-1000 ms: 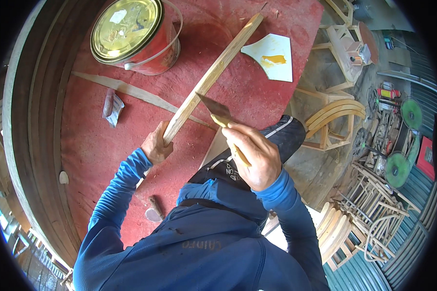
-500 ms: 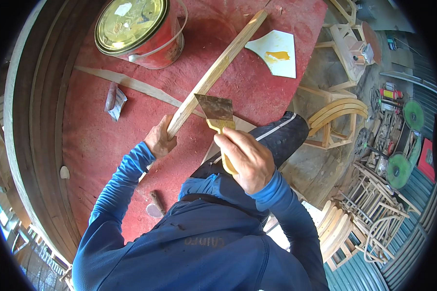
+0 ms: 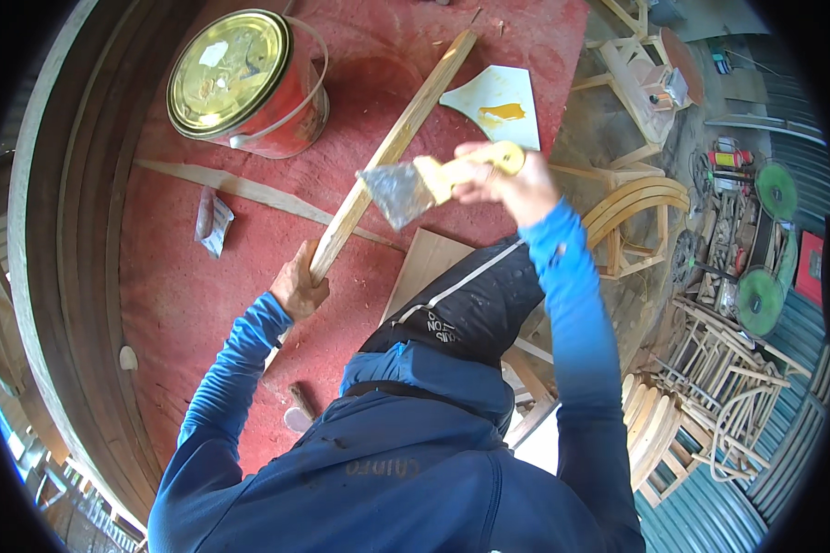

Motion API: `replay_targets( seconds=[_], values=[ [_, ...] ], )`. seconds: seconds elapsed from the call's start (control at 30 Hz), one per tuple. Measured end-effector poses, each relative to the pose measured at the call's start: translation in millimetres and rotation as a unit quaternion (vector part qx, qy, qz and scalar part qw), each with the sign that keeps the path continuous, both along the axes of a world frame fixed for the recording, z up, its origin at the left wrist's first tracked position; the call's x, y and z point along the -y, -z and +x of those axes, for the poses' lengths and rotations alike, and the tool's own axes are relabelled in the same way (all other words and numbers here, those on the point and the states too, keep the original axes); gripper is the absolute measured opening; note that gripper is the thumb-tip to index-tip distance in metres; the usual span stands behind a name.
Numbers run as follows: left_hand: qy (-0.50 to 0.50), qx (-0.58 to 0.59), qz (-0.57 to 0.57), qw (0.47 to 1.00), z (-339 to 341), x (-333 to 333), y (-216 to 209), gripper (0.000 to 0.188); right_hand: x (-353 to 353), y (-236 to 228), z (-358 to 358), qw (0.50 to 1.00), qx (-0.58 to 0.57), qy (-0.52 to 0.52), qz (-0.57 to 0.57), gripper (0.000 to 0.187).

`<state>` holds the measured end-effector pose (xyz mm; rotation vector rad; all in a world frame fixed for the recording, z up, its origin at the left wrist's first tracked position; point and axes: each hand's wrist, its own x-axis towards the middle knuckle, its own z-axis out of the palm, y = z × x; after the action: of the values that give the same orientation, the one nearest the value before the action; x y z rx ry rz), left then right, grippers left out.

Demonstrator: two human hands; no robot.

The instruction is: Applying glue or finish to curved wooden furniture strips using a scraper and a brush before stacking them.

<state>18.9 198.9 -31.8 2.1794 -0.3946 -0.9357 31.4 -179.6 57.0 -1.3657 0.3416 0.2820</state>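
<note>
Apparently we're scraping the wooden strip [image 3: 389,152], which points to one o'clock; our left hand [image 3: 297,281] clamps it, our right hand [image 3: 518,187] grips the scraper [image 3: 436,180]; a steady, flat stroke seems called for.

From here I see the right hand [image 3: 505,182] blurred, the stick [image 3: 398,143] partly hidden by the left hand [image 3: 299,286], far clutter [image 3: 724,221] too small to sort

We count two hands [image 3: 300,284], one scraper [image 3: 433,179], one held stick [image 3: 399,144], one bucket [image 3: 249,90] (far left), one white plate [image 3: 516,85], two green fans [image 3: 759,301].
</note>
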Motion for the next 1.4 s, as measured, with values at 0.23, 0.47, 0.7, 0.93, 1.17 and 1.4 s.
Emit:
replay_targets(
  seconds=[0.23,0.47,0.7,0.93,1.17,1.4],
  values=[
    [0.0,-0.011,0.003,1.0,0.7,2.5,3.2,0.055,55.6,-16.0,46.2,0.993,0.035,0.054,-0.104,0.035],
    [-0.013,-0.038,0.016,0.999,0.6,0.5,-2.0,0.055,-25.2,-26.3,-6.6,0.788,0.311,-0.102,-0.522,0.033],
    [-0.008,-0.023,0.028,0.999,-6.5,-5.9,2.9,0.055,-32.9,-53.5,-70.8,0.919,0.208,-0.016,-0.335,0.024],
    [0.004,-0.072,-0.033,0.997,-31.5,-71.2,12.5,0.045,-10.8,-7.7,-104.0,0.895,0.248,0.106,-0.355,0.027],
    [0.037,0.032,-0.071,0.996,-34.1,-83.5,32.7,0.047,-51.5,21.0,-86.3,0.816,0.341,0.043,-0.465,0.04],
    [0.055,0.057,-0.096,0.992,-37.5,-88.2,35.8,0.055,-57.3,28.1,-98.4,0.769,0.312,-0.155,-0.537,0.045]
  ],
)
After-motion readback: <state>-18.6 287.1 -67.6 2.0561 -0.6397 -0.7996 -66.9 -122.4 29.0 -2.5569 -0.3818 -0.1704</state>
